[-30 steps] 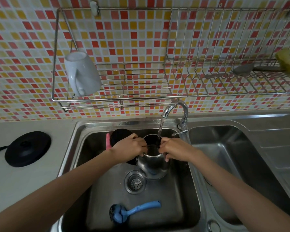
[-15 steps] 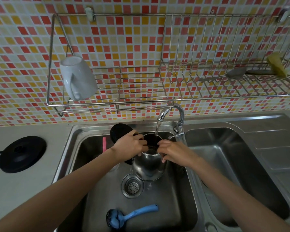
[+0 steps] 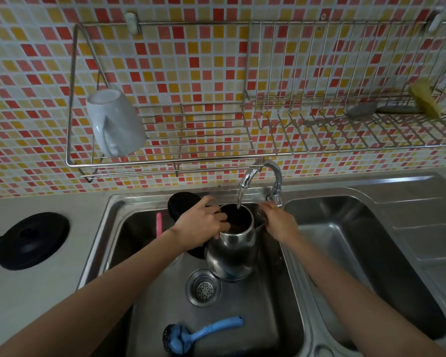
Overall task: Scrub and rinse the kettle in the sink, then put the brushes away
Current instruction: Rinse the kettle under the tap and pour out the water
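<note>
- The kettle (image 3: 232, 246) stands in the sink (image 3: 268, 318).
- The left hand (image 3: 204, 225), at the kettle's 9 o'clock, grasps its rim.
- The right hand (image 3: 278, 224) is just beside it at 3 o'clock; I cannot tell its grip.

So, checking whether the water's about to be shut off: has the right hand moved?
Yes. The right hand has shifted right, from the kettle rim toward the base of the tap.

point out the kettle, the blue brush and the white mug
kettle (image 3: 232, 256), head view, on its steel side
blue brush (image 3: 207, 330), head view, on its handle
white mug (image 3: 121, 117), head view, on its outer wall
</note>
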